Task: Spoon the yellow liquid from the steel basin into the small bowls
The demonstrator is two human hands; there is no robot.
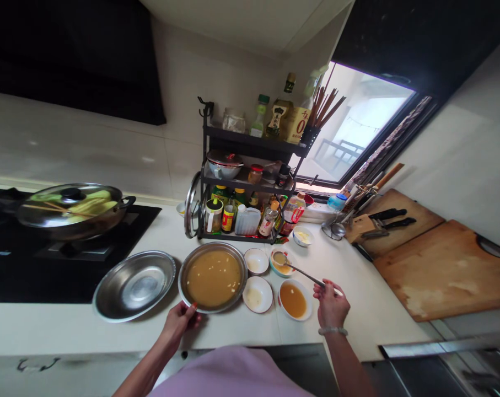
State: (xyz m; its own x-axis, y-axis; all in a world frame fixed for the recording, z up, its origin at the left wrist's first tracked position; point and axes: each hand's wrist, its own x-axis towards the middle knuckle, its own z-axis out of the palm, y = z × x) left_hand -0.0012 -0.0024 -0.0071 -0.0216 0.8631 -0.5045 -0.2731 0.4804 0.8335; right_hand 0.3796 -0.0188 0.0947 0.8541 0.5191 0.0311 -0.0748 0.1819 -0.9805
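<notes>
My left hand grips the near rim of a round metal basin, thumb on top, fingers beneath. Brown liquid with pale bits fills much of it. In my right hand is the handle of a metal ladle; its bowl is over a small patterned bowl holding some brownish liquid. Nearer me stands a white bowl of orange-brown liquid. Between these and the basin sit two small white bowls, one farther back and one nearer, each with a little pale residue.
An empty metal basin lies left, by the stove with a lidded pan. Behind stands a black rack of bottles and jars. A small bowl, knife block and cutting boards are right.
</notes>
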